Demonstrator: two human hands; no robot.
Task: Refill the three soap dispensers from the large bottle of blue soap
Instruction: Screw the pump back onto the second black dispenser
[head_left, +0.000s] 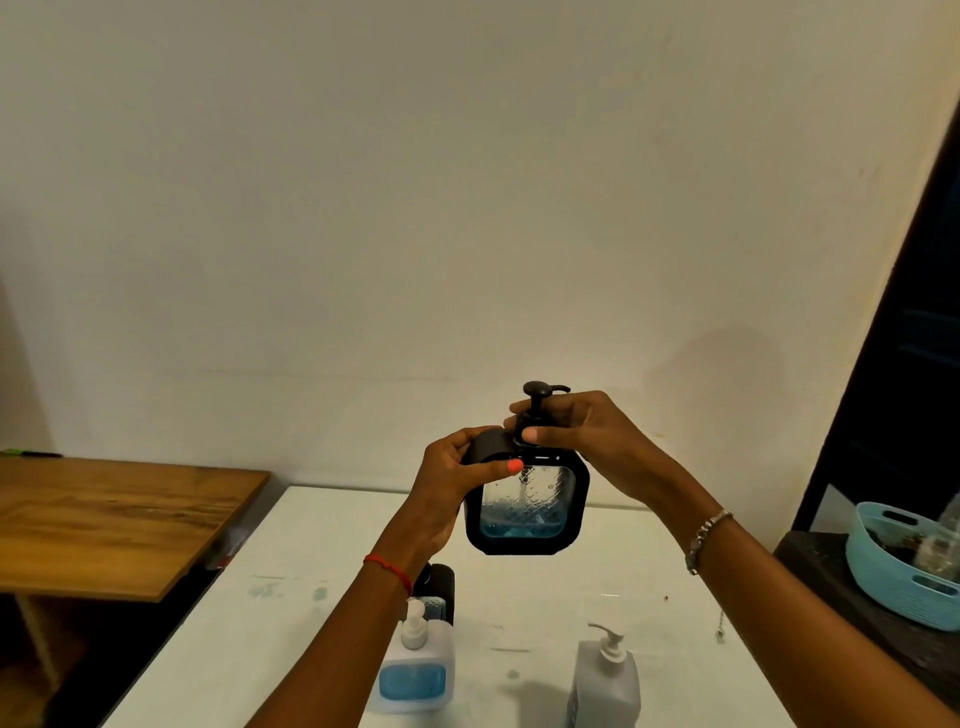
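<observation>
I hold a black square soap dispenser up in the air above the white table. Its clear window shows a little blue soap at the bottom. My left hand grips the dispenser's left shoulder, thumb across the front. My right hand pinches the black pump collar at the top. On the table stand a white dispenser with blue soap in its window, another black dispenser partly hidden behind my left arm, and a tall grey-white pump bottle.
A wooden table stands to the left, lower than the white one. At the right a light blue basket with items sits on a dark surface. A plain wall fills the background.
</observation>
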